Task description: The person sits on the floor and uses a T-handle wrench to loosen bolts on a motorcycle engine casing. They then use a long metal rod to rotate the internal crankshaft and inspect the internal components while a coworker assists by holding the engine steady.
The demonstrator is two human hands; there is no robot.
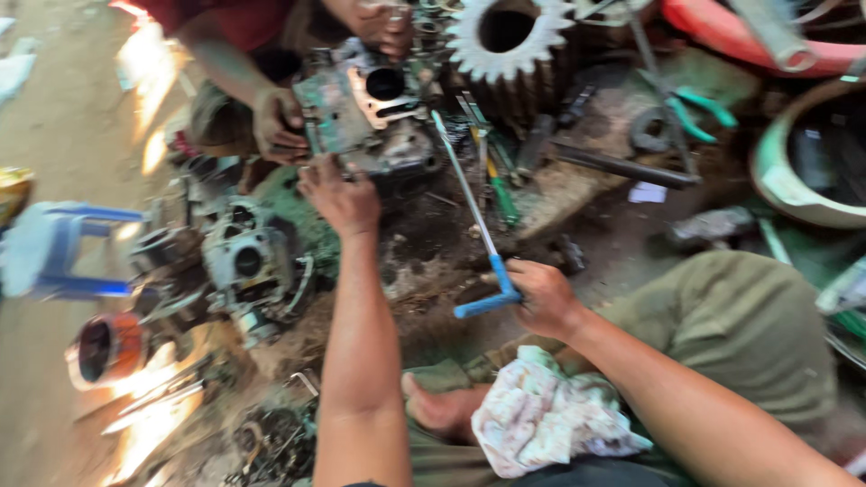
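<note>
Left hand [341, 197] pressed flat on engine block [370, 117], right hand [539, 298] fisted round T-wrench [475, 216] handle: hold block steady w/ left, keep shaft square to bolt, turn slow.

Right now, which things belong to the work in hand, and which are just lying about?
In hand:
- grey metal engine block, touched by left hand
- long blue-handled T-wrench, gripped by right hand

Lying about:
- large toothed steel gear
- green-handled pliers
- white patterned rag
- blue plastic stool
</note>
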